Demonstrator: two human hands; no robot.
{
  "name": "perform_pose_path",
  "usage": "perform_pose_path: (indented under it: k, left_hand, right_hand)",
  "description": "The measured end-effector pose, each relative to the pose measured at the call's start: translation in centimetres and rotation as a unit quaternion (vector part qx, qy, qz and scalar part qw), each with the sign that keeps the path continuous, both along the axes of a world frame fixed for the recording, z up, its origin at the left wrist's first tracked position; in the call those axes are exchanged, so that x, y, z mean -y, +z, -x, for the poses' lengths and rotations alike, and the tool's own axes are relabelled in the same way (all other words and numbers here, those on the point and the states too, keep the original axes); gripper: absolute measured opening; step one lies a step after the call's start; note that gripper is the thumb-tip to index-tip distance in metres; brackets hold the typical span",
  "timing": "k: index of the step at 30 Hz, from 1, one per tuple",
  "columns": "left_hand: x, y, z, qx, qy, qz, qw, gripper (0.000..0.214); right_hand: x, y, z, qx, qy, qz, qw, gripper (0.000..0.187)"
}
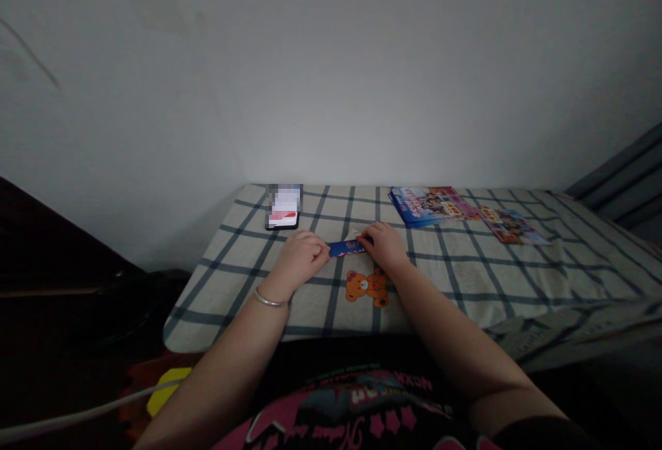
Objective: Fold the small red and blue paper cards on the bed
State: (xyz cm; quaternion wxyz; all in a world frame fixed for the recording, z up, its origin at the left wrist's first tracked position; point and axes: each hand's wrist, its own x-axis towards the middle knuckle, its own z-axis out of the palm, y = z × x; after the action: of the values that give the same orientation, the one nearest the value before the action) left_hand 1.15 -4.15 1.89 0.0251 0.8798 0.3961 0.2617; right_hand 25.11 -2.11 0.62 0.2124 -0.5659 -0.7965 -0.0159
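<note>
A narrow blue printed paper strip (345, 248) stretches between my two hands, just above or on the checked cloth. My left hand (303, 256) pinches its left end, fingers closed. At the other end, my right hand (383, 243) grips the strip between thumb and fingers. A bit of something pale shows behind the strip near the right fingertips; I cannot make out what it is. Below the strip, an orange teddy bear picture (367, 288) appears on the tablecloth, partly beside my right wrist.
A checked tablecloth (232, 264) covers the table, which meets a white wall (331, 78). A lit phone (283, 207) lies at the back left. Several colourful printed booklets (429, 205) are stacked at the back right, with another printed sheet (514, 226) beside them.
</note>
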Motion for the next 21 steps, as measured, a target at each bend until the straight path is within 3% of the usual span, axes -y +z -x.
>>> perform_pose_path:
  k: [11,21]
  left_hand:
    - [0.7,-0.4,-1.5,0.029,-0.018,-0.009,0.999,0.02]
    - [0.9,-1.1,-2.3,-0.055,-0.044,-0.009,0.997,0.033]
  right_hand:
    - [-0.2,-0.3,-0.1,0.003,0.005,-0.003,1.0,0.013]
    - [0.3,0.1,1.1,0.034,-0.016,-0.032,0.999,0.017]
